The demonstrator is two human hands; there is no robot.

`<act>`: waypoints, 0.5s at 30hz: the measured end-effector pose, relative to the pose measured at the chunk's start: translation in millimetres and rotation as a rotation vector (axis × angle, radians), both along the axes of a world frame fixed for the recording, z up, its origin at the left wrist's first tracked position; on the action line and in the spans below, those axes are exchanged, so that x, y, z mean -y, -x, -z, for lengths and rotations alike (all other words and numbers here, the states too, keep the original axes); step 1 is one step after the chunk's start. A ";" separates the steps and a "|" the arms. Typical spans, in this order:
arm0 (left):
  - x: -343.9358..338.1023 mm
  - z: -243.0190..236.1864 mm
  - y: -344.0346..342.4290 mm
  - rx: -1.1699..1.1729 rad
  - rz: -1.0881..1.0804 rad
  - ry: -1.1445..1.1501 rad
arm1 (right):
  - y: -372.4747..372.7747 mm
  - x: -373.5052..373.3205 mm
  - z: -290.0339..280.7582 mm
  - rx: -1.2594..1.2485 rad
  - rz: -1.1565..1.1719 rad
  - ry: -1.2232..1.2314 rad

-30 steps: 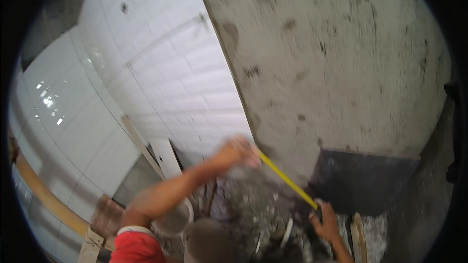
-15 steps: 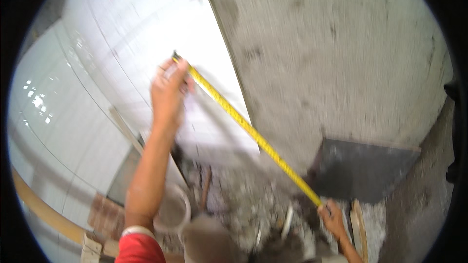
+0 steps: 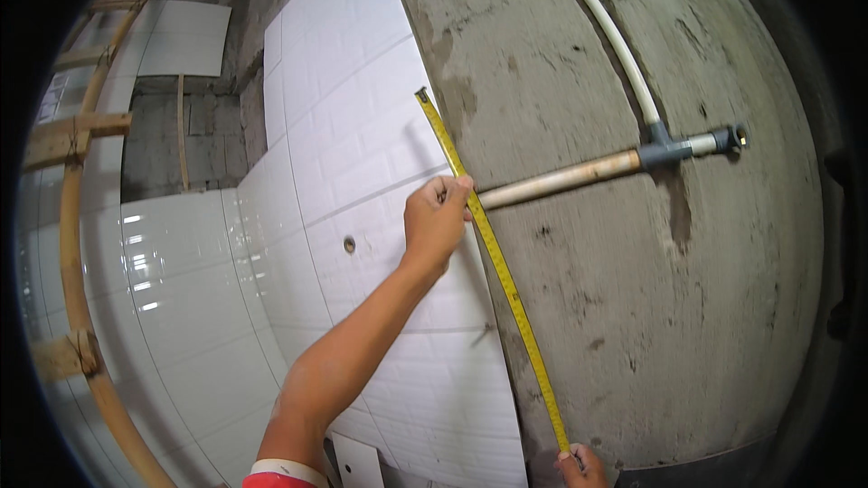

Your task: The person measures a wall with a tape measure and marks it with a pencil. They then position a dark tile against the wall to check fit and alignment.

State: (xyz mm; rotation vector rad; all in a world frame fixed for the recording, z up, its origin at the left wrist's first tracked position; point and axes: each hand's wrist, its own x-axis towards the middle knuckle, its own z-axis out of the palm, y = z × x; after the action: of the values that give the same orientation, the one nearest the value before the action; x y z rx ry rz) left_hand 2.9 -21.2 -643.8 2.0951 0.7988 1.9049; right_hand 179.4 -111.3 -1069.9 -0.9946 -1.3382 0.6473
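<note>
A yellow tape measure (image 3: 516, 296) is pulled out in front of the wall, slanting from the upper middle to the lower edge. My left hand (image 3: 437, 224) pinches the blade some way below its dark end hook, which points up beside the edge of the white wall tiles (image 3: 380, 172). At the lower edge my right hand (image 3: 581, 468) is closed around the tape's lower end; its case is hidden or out of view. Behind the blade a pale pipe (image 3: 561, 179) runs to a grey tee fitting (image 3: 663, 146) set in the bare cement wall (image 3: 615, 307).
A wooden ladder (image 3: 74, 244) stands at the left. White tiles (image 3: 181, 280) cover the side wall, with an unfinished block patch (image 3: 188, 140) above. A small round hole (image 3: 349, 244) pierces the tiling. A second white pipe (image 3: 606, 23) curves down to the tee.
The view has swung up, bringing the pipes and ladder into sight. My left hand has slid from the hook end down the blade, and the tape now stands steeper.
</note>
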 end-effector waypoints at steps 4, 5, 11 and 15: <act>-19.5 -108.9 -5.9 0.026 -0.178 -0.118 | 22.3 -8.6 -12.5 -0.025 0.030 0.026; -23.5 -132.8 -7.3 0.053 -0.214 -0.152 | 26.3 -8.9 -8.4 -0.019 0.065 0.034; -24.0 -212.9 -20.9 0.116 -0.303 -0.237 | 41.2 -22.4 28.5 0.008 0.189 0.039; -17.8 -235.9 -31.3 0.192 -0.287 -0.308 | 39.6 -26.3 14.2 -0.011 0.183 0.064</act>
State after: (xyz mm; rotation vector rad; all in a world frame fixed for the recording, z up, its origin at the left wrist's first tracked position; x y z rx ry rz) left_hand 34.2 -3.5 -408.0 2.0010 0.8464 2.4785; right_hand 139.7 -85.0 -1084.1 -1.1488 -1.2065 0.5582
